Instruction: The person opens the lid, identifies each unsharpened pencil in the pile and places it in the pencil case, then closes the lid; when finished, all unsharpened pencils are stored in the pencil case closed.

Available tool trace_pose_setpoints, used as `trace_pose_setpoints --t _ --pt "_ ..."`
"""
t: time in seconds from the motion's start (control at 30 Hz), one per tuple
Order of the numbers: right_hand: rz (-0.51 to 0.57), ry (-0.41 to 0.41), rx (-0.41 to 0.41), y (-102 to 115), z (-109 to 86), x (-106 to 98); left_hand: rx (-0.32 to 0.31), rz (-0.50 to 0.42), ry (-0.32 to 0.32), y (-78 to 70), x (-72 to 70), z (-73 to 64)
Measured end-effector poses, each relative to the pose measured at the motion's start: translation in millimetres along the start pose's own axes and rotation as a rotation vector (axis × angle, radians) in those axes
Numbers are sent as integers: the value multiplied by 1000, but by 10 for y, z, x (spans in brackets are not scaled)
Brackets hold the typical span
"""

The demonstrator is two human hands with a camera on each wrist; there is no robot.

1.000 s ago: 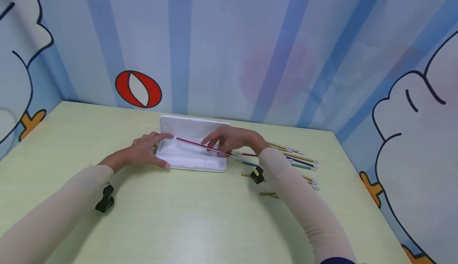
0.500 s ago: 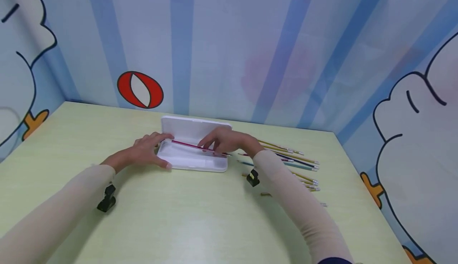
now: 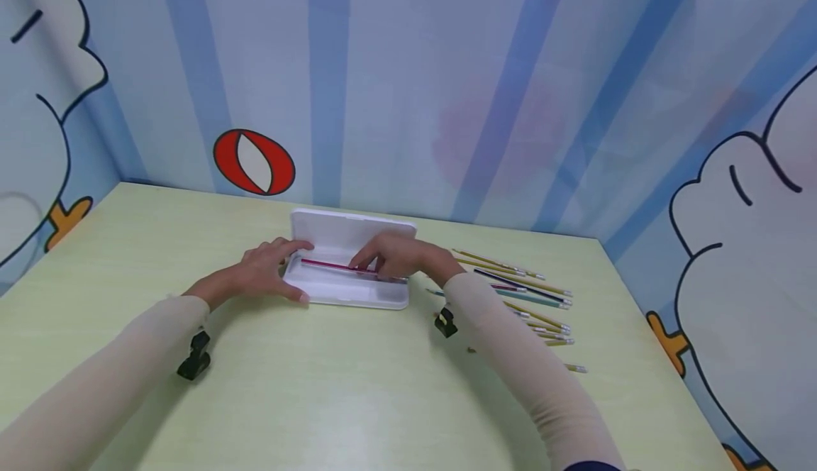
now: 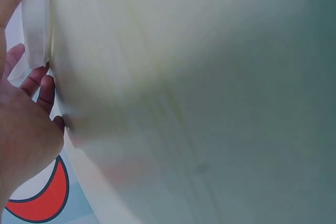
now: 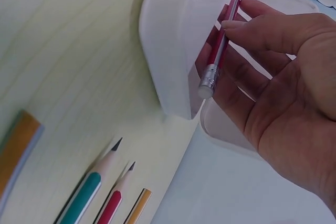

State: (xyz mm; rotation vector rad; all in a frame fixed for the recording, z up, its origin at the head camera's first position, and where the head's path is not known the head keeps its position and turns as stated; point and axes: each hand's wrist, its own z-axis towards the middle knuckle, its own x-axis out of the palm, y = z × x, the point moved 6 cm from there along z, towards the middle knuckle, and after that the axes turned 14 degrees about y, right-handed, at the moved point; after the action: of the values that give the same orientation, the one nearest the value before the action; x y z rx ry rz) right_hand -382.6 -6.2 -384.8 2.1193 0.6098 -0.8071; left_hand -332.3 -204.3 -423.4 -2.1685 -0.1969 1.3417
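Pointing toward left hand (image 3: 269, 270), red pencil (image 3: 325, 265), right hand (image 3: 397, 255) pinching.

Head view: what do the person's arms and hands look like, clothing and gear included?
The left sleeve and right sleeve are long and pale cream, ending near the wrists. Dark blue fabric shows beside the right one at the bottom edge. Each wrist carries a small, blocky black camera. The left hand and right hand wear no gloves.
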Motion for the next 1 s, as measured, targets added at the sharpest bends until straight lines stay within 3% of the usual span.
trace_pose_setpoints --t 1.0 --pt "-94 -39 -5 26 37 52 8 0 -11 14 14 24"
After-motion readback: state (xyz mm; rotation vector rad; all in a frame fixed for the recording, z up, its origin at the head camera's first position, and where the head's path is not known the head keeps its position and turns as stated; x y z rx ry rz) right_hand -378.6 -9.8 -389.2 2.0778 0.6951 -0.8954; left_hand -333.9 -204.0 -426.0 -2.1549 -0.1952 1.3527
